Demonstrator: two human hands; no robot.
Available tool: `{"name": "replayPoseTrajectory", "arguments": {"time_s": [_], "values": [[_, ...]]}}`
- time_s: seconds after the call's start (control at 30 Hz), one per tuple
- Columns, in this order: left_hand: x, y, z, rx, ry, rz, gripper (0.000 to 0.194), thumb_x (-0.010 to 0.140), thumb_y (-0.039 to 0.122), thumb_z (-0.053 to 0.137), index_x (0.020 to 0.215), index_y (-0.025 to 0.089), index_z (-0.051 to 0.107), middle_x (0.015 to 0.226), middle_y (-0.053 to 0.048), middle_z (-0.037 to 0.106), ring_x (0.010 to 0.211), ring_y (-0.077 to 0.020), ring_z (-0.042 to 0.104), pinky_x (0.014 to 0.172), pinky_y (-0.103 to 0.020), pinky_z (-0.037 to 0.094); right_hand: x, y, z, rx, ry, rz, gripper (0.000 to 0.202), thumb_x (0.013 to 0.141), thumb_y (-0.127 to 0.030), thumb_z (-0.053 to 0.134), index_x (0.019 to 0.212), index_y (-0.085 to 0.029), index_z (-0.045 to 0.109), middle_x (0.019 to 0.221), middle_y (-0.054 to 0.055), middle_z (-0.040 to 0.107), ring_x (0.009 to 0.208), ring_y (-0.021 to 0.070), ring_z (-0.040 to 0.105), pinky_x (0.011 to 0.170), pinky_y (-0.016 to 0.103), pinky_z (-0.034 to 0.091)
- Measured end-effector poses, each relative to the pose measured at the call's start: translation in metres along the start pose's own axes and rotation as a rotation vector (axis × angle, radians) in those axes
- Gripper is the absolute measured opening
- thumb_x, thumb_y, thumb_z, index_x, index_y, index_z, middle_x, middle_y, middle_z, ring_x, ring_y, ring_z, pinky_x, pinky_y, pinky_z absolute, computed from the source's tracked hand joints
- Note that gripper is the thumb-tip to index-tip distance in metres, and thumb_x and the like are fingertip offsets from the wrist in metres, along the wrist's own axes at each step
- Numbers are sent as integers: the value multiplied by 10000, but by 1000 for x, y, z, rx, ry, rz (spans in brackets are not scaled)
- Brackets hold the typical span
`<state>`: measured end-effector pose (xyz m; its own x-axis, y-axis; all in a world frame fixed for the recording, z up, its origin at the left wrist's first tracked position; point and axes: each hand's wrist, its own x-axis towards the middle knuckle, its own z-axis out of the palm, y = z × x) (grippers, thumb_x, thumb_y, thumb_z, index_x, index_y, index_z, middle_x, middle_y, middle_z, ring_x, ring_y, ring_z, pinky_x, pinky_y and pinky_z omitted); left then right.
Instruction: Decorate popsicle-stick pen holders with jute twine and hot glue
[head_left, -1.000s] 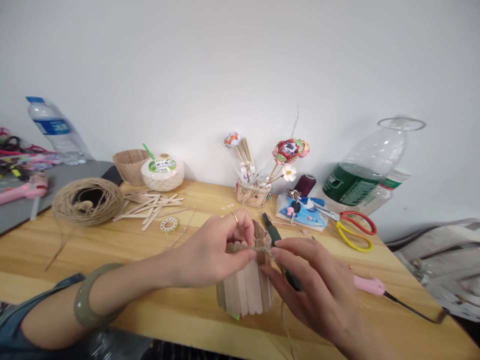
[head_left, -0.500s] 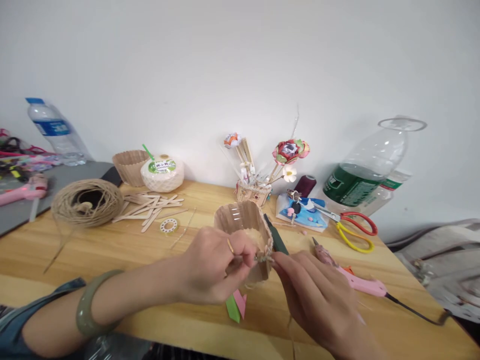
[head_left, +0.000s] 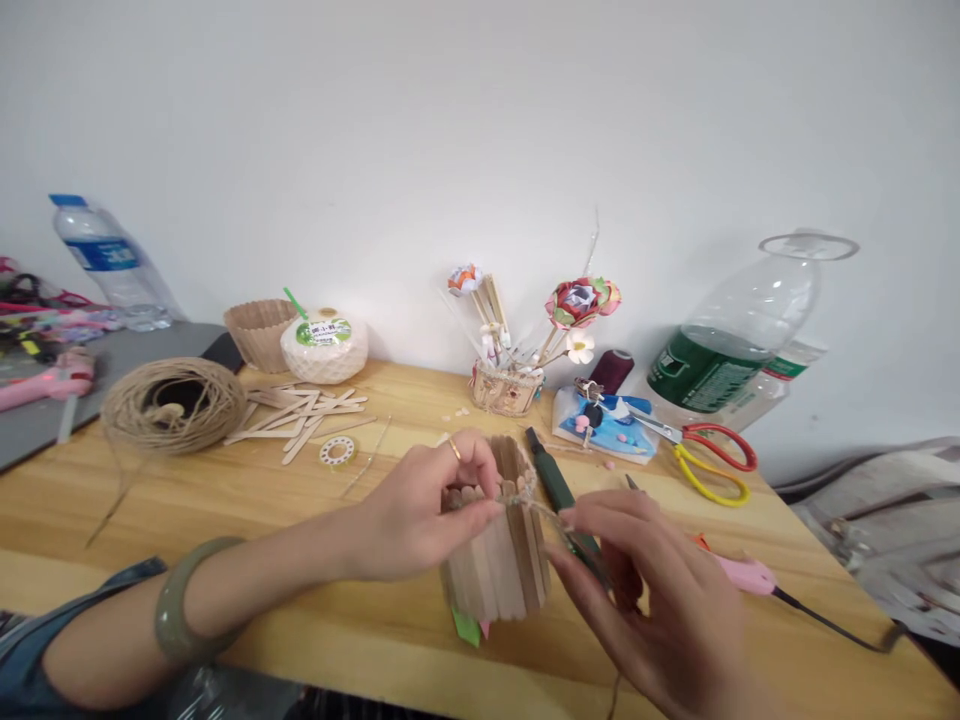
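Observation:
A cup-shaped holder of wooden craft sticks [head_left: 495,570] stands tilted on the wooden table, its outer side showing. Thin braided twine [head_left: 536,505] lies along its rim. My left hand [head_left: 450,500] pinches the twine at the rim between thumb and forefinger. To the right, my right hand [head_left: 637,580] grips the same twine with thumb and fingers, a little off the rim. Behind the right fingers lies a dark green pen-like tool [head_left: 551,475]. A green paper strip [head_left: 466,628] pokes out under the holder.
A twine coil [head_left: 174,405], loose craft sticks [head_left: 300,415] and a tape roll [head_left: 337,452] lie left. A flower basket [head_left: 506,388] stands behind. Scissors [head_left: 709,465], a pink glue gun [head_left: 750,576] and a large bottle [head_left: 720,350] are right; a second stick holder [head_left: 262,335] is back left.
The holder has tipped so its outer side faces me and its opening shows less. My left hand has moved slightly up, and my right hand has drawn its fingers away from the rim with the twine.

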<state>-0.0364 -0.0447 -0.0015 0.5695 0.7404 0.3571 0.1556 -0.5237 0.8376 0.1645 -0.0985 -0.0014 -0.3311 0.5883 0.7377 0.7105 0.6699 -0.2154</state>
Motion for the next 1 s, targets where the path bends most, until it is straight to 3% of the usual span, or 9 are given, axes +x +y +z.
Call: {"name": "replayPoseTrajectory", "arguments": {"time_s": [0.07,0.13,0.23,0.3,0.5,0.73,0.87,1.0], "values": [[2,3,-3,-131,-50,-64,108,801,197,532,766,195,430,723,21,496,613,-102,472,537,-204,378,1,3,-5,-77,-17,-123,139,838,-101,531,914,-212,566,835,28,598,550,95,559,458,211,428],[4,4,-4,-235,-98,-84,111,794,182,541,779,193,431,746,23,481,640,-100,464,562,-204,371,5,6,-12,-37,-117,-138,129,866,-125,518,920,-220,587,856,30,572,576,93,560,467,210,440],[5,4,-6,-341,-177,-101,128,783,159,553,783,193,430,709,42,444,614,-91,420,553,-201,338,15,9,-22,207,-273,-87,164,900,-334,530,982,-212,603,831,29,557,652,109,572,514,213,487],[5,5,-8,-392,-225,-117,138,776,149,554,777,193,424,685,51,423,593,-86,392,548,-201,319,21,11,-25,310,-291,-62,230,881,-398,542,978,-205,621,782,19,553,675,113,574,531,210,496],[6,10,-10,-479,-322,-149,117,748,149,561,795,188,461,684,40,476,575,-86,403,550,-213,322,21,16,-21,332,-286,-52,155,908,-179,514,933,-208,664,679,-14,521,575,85,543,469,182,440],[6,12,-7,-367,-256,-137,156,717,95,570,831,184,512,736,25,581,635,-90,525,570,-195,395,15,14,-11,80,-205,-9,110,893,-178,527,826,-182,615,700,2,551,572,99,542,495,216,432],[8,9,-6,-286,-202,-143,94,743,153,597,811,175,537,783,-2,622,729,-122,589,645,-224,448,12,9,-11,-127,-110,-67,111,897,-167,504,816,-185,577,720,12,581,551,106,543,492,237,400],[10,6,-4,-211,-137,-142,71,764,149,573,829,171,556,807,-9,645,757,-129,607,682,-234,457,6,4,-12,-176,-96,-159,131,893,-146,501,783,-185,562,665,6,587,527,109,532,476,243,376]]}}
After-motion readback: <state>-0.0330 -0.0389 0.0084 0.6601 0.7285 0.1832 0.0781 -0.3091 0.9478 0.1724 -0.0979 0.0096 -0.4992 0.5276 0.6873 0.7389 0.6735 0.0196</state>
